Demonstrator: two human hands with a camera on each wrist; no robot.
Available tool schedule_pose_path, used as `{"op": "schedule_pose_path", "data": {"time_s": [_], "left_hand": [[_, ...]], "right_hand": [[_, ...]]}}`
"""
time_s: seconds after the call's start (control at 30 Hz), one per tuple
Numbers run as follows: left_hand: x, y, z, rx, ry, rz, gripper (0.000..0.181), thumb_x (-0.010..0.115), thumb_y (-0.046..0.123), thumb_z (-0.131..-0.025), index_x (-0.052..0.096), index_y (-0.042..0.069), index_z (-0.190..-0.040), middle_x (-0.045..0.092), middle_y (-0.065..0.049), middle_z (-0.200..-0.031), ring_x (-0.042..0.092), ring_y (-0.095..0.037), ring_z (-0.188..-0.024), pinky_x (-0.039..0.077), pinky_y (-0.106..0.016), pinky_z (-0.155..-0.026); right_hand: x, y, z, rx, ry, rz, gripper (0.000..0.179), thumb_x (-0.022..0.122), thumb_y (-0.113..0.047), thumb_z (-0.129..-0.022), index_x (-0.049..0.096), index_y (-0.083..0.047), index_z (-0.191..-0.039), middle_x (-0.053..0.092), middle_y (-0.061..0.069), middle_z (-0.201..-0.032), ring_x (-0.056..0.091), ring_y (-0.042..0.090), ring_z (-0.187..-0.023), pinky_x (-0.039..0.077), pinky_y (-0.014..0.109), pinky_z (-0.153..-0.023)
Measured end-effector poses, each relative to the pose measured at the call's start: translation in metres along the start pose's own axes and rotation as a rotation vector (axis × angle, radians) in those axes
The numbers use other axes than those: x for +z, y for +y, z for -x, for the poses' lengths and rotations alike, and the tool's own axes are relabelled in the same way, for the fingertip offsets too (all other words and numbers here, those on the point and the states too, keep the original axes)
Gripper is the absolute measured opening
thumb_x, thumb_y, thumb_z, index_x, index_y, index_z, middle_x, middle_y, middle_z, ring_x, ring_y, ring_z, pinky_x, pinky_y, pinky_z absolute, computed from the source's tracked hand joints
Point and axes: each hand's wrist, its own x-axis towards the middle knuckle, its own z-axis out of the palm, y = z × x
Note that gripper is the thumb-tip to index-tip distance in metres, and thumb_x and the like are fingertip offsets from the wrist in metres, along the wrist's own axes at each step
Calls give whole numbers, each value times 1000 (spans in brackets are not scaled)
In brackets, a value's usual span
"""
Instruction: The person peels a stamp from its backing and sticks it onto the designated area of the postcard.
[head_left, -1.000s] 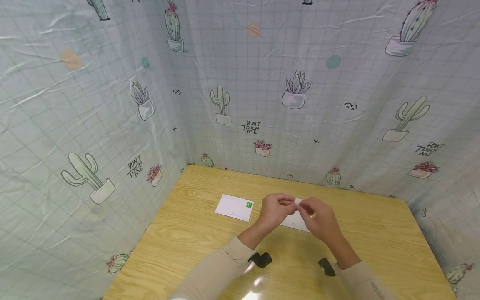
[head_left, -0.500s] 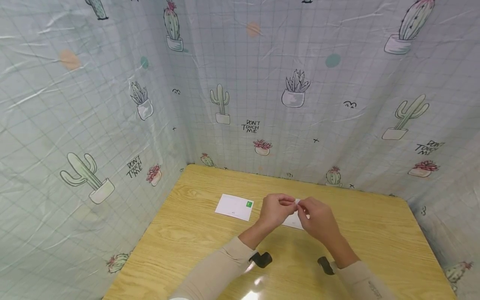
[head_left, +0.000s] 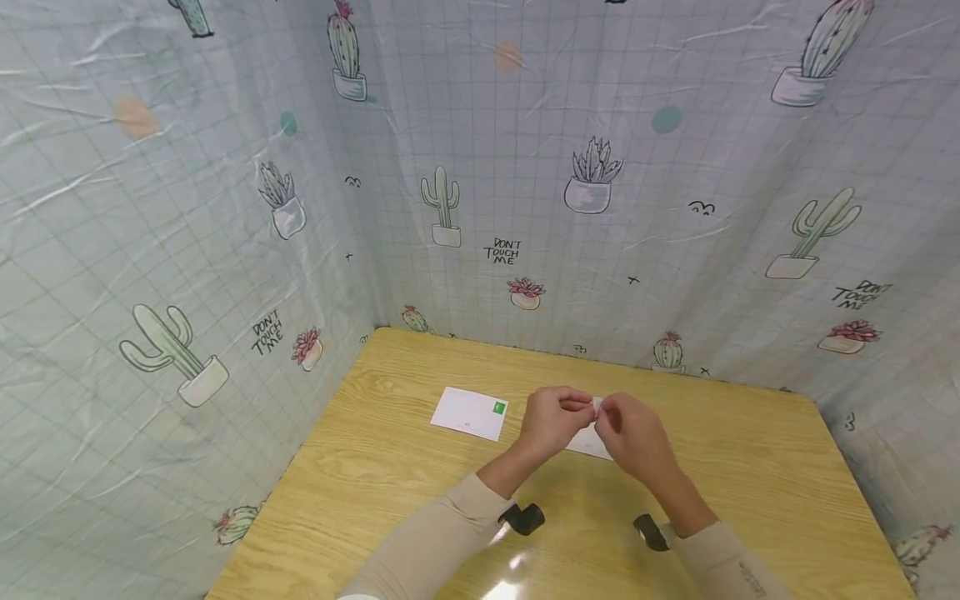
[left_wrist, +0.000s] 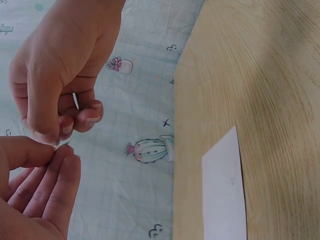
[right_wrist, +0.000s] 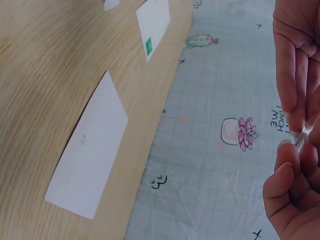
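My left hand [head_left: 551,421] and right hand [head_left: 633,437] meet fingertip to fingertip above the table. Between them is a small thin whitish piece [right_wrist: 300,140], mostly covered by the fingers; its kind is too small to tell. Thumb and fingers of each hand pinch at it. In the left wrist view, the left hand [left_wrist: 37,190] is lower and the right hand [left_wrist: 65,65] upper. Beneath the hands a white envelope [head_left: 588,444] lies flat, partly hidden in the head view; its visible face [right_wrist: 90,150] carries a faint small print.
To the left lies another white envelope [head_left: 465,412] with a green stamp [head_left: 498,407] at its upper right corner. A white corner of something [right_wrist: 111,4] shows at the right wrist view's top edge. Behind the wooden table [head_left: 375,467] hangs a cactus-print curtain [head_left: 480,167].
The right hand's fingers shift slightly and draw closer together at the small piece. The left hand stays nearly still. Both envelopes keep their places.
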Motion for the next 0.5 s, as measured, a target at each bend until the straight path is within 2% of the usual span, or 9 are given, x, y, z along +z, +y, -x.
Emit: {"op": "schedule_pose_path", "data": {"time_s": [0.1,0.23,0.5], "left_hand": [[-1,1,-1,-6,-11,29,15,76,12,-94,80,4,-107,82,-9,-97,79,-10,-83,64,-25,-75],[-2,1,-2,-15,-24,62,15,76,11,-94,80,4,-107,82,-9,-98,79,-11,-85,65,-26,-77],[-3,0,-2,-20,-41,85,17,76,13,-95,79,4,-109,82,-9,-100,79,-13,-87,65,-29,-81]], "right_hand": [[-2,1,-1,72,-20,-60,6,70,2,-89,67,-2,-92,59,2,-73,47,9,-65,43,21,-56],[-3,3,-2,125,-30,-127,3,69,0,-92,66,-1,-91,59,2,-72,47,8,-65,43,21,-56],[-6,5,-2,200,-47,-182,8,66,-6,-98,66,0,-92,62,4,-76,49,9,-69,44,20,-58]]}}
